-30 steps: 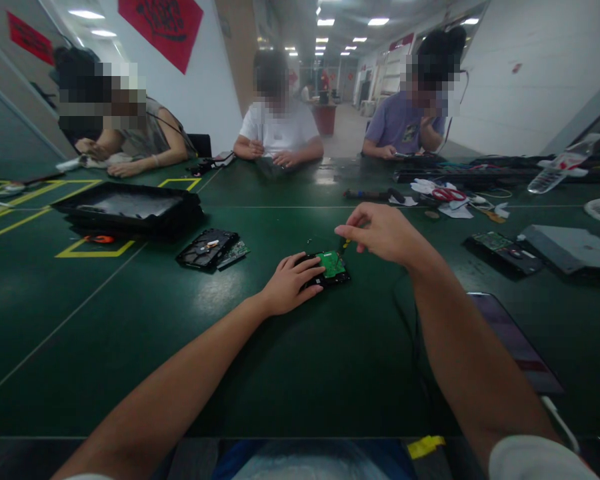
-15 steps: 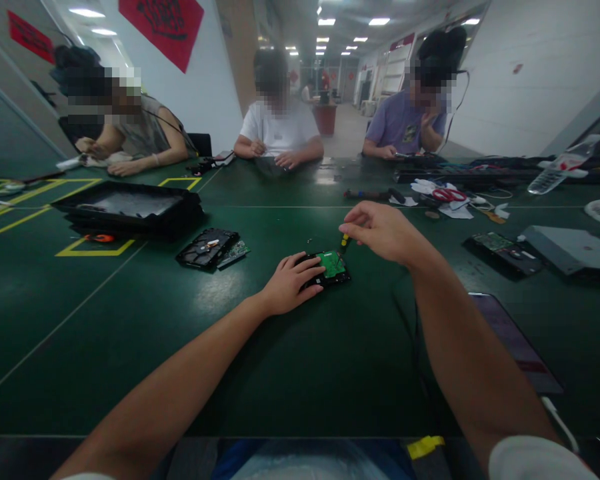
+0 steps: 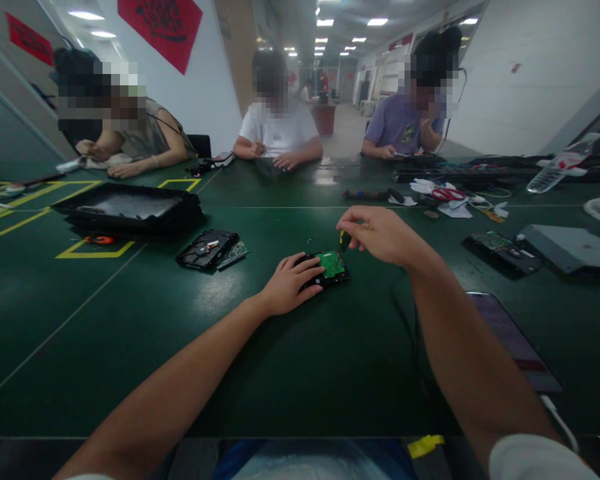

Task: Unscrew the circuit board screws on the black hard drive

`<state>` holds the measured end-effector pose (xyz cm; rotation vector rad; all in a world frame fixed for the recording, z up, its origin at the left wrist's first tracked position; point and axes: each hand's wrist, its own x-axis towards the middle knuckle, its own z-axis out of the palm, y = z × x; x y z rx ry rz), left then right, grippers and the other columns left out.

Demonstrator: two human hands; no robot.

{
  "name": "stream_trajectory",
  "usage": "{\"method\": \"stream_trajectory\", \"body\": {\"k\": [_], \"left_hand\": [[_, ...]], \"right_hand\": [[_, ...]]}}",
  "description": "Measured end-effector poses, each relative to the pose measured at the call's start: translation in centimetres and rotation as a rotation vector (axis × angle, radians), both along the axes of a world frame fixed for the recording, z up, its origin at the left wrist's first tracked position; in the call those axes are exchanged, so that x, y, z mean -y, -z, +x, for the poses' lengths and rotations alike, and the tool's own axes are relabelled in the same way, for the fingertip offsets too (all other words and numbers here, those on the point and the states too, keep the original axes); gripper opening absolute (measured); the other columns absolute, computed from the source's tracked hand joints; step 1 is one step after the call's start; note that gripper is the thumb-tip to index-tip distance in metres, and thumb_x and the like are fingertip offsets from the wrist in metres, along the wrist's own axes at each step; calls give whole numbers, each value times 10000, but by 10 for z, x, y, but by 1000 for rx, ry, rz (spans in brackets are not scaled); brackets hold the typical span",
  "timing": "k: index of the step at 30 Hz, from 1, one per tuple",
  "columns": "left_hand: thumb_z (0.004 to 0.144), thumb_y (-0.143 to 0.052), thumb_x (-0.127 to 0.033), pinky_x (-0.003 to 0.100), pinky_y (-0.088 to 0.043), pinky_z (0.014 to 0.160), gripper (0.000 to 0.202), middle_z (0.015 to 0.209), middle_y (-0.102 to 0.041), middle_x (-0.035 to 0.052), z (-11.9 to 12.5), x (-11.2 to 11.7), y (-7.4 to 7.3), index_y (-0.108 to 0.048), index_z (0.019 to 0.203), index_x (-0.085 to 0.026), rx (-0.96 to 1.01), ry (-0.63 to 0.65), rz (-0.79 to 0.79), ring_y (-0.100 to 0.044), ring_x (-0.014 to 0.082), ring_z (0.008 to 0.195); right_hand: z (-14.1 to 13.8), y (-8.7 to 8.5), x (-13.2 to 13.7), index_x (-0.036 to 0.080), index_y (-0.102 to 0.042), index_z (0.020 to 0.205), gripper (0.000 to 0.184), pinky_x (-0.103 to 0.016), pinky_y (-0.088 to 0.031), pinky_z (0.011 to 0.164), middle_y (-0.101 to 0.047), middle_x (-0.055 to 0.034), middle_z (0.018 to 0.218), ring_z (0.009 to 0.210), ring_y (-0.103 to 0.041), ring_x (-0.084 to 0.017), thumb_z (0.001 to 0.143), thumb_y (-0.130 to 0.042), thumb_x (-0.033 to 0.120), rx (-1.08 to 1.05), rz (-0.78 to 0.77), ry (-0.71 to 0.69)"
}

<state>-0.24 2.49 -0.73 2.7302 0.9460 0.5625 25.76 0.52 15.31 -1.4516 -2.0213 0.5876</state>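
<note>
A small black hard drive (image 3: pixel 330 268) with a green circuit board on top lies on the green table (image 3: pixel 300 360) in front of me. My left hand (image 3: pixel 290 283) rests flat on its left side, fingers stretched over the casing. My right hand (image 3: pixel 380 233) hovers just above the drive's far right corner, fingers pinched around a small screwdriver (image 3: pixel 343 240) with a yellow and black handle, its tip pointing down at the board.
Another opened hard drive (image 3: pixel 209 249) lies to the left, beside a black tray (image 3: pixel 130 210). A phone (image 3: pixel 515 343) lies by my right forearm. More drives (image 3: pixel 503 250), red scissors (image 3: pixel 447 194) and a bottle (image 3: pixel 563 167) sit at right. Three people sit across the table.
My right hand has turned slightly around the screwdriver and dipped a little toward the drive. My left hand has stayed on the drive.
</note>
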Motion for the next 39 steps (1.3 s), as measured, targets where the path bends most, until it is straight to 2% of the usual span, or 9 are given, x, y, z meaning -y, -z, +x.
{"method": "stream_trajectory", "body": {"k": [3,7,9,14,18,21,25,32,39], "left_hand": [[1084,-578,-534,654,-324,1270,534,1688,-497,48,0,-1,0,-568,1579,-334,3,1,-7,-311,402,1614],[1081,-581,-540,660,-321,1269,540,1685,-500,51,0,-1,0,-563,1582,-340,-3,1,-6,-311,403,1614],[1085,-573,-541,656,-320,1271,537,1687,-497,51,0,-1,1,-566,1581,-333,-7,0,-4,-311,403,1613],[1083,-580,-539,658,-315,1273,541,1685,-501,54,-1,-1,3,-571,1577,-320,-2,-3,-1,-313,408,1610],[1086,-575,-535,655,-318,1272,535,1682,-505,50,0,-1,2,-573,1576,-322,1,-1,-4,-320,409,1607],[1088,-570,-536,653,-323,1269,524,1684,-503,46,0,0,1,-583,1567,-325,3,-1,-3,-326,409,1604],[1088,-570,-532,651,-322,1269,533,1690,-495,47,0,0,0,-575,1573,-311,-2,4,-3,-325,413,1602],[1085,-574,-535,655,-321,1268,530,1678,-510,57,0,-1,2,-583,1567,-315,6,2,6,-329,409,1601],[1090,-567,-532,655,-320,1270,528,1685,-500,53,0,0,1,-574,1575,-323,1,5,4,-322,409,1606]], "right_hand": [[3,0,0,216,-751,1011,147,-297,-538,665,-795,-44,879,661,-714,-171,987,-693,349,8,49,17],[3,-2,2,203,-727,929,281,-312,-540,640,-805,-76,901,675,-729,-197,906,-806,472,31,53,97],[2,-3,3,200,-718,930,269,-309,-532,614,-791,-63,825,630,-720,-193,927,-785,460,28,17,98],[-1,0,2,199,-713,1055,107,-294,-557,644,-778,-36,784,636,-729,-176,1012,-640,266,-56,-39,24],[0,3,-2,205,-734,995,168,-295,-546,681,-768,-38,824,698,-726,-179,1035,-624,326,-29,23,-24],[1,3,-3,208,-757,1009,157,-290,-516,674,-771,-40,876,714,-708,-175,1023,-626,294,31,73,-45],[0,3,-3,191,-740,1085,141,-288,-510,659,-792,-68,1009,668,-686,-153,989,-671,269,15,95,19],[-7,5,-2,184,-699,1087,133,-278,-523,621,-735,-25,710,578,-666,-155,1017,-598,234,-92,-60,50],[-4,6,-4,208,-736,997,179,-275,-492,622,-751,-35,846,651,-657,-150,1034,-617,336,-23,17,-21]]}}
